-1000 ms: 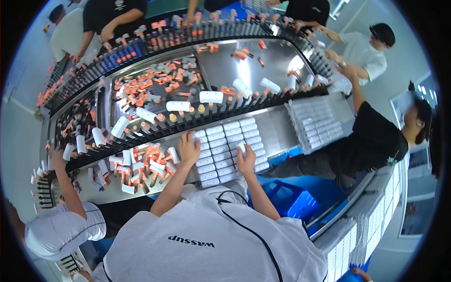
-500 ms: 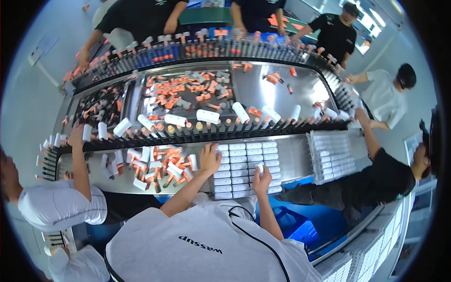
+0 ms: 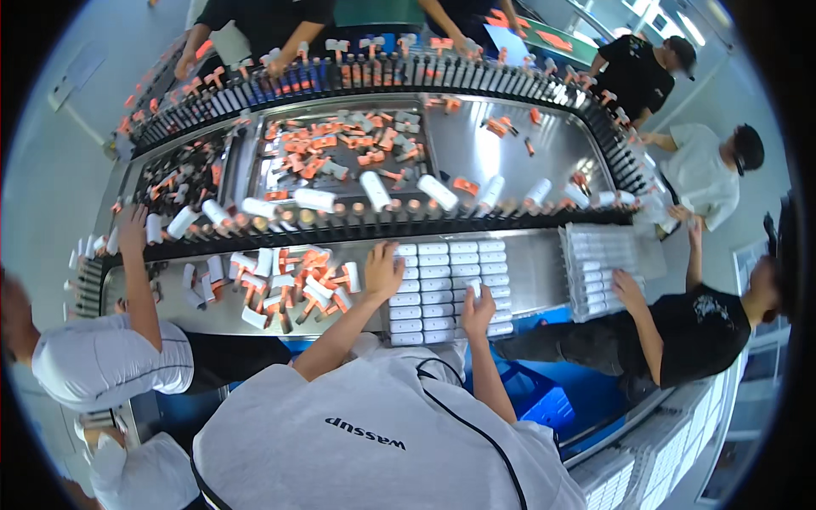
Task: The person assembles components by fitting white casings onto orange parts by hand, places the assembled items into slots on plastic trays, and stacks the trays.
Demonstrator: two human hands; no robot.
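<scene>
Rows of white rounded casings [image 3: 436, 297] fill a tray in front of me on the metal bench. My left hand [image 3: 384, 272] lies along the tray's left edge, its fingers stretched toward the far corner and the thumb beside the end casings. Over the right-hand columns, my right hand [image 3: 478, 313] grips a white casing [image 3: 473, 287] between thumb and fingers. Its fingers partly cover the casings below. Left of my left hand is a loose pile of orange-and-white T-shaped parts [image 3: 289, 285].
Beyond the tray, a curved conveyor of black posts [image 3: 357, 225] carries white casings. Inside its loop, a metal tray [image 3: 340, 183] holds orange and grey parts. A co-worker's hand [image 3: 627, 293] is at another clear tray [image 3: 586, 289] to the right. A blue crate [image 3: 544, 408] stands below.
The conveyor's white casings have shifted along the line. My hands stay at the tray, the right still gripping a casing. The right co-worker's one hand has come down to the clear tray.
</scene>
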